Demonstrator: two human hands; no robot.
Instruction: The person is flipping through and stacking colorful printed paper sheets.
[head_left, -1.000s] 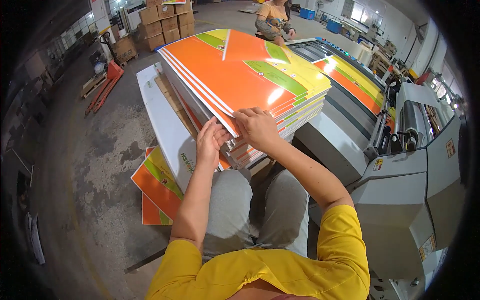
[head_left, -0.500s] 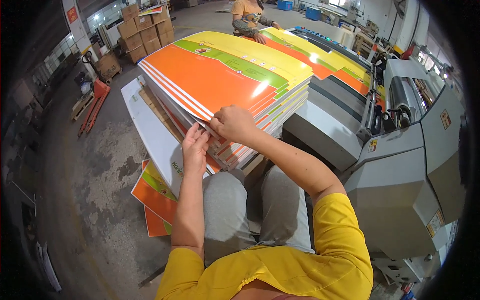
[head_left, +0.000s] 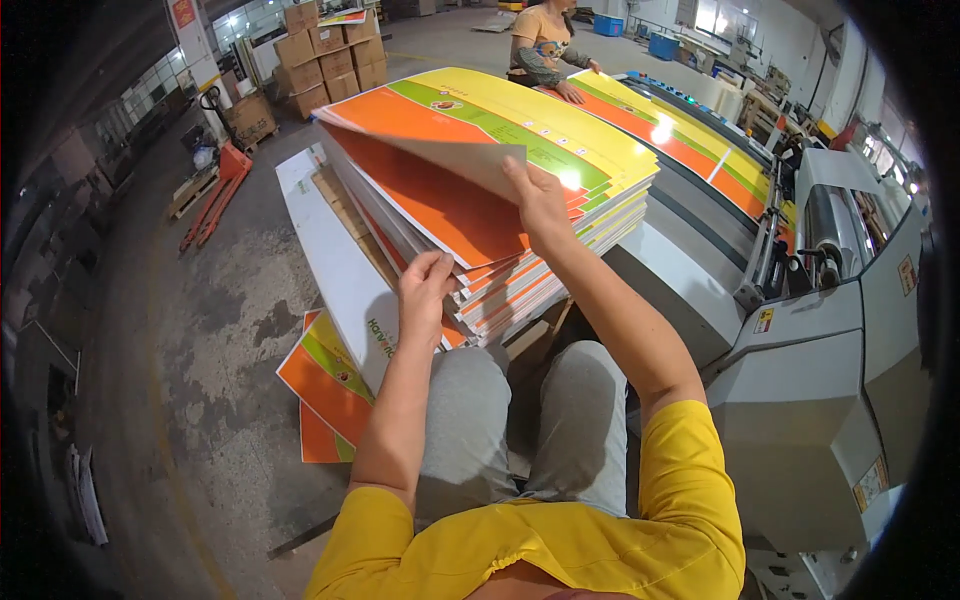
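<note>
A tall stack of large printed sheets (head_left: pixel 580 235), orange, green and yellow, stands before my knees. My right hand (head_left: pixel 540 205) pinches the near corner of the top sheet (head_left: pixel 465 165), raised and folded back so its plain greyish underside shows. Beneath it lies the orange face of another sheet (head_left: pixel 420 195). Lower down, my left hand (head_left: pixel 425 288) has its fingers closed on the sheet edge at the stack's near left corner. Its fingertips partly hide what they grip.
A large grey machine (head_left: pixel 780 380) stands close on my right. Across the stack, a co-worker (head_left: pixel 540 50) rests hands on sheets at the machine's feed table. White board (head_left: pixel 340 270) and loose printed sheets (head_left: pixel 330 375) lie at left. Beyond are a red pallet jack (head_left: pixel 225 190) and cartons (head_left: pixel 325 60).
My right hand has moved up and to the right, lifting the top sheet's near corner off the stack. My left hand has stayed at the stack's corner. The view has shifted slightly.
</note>
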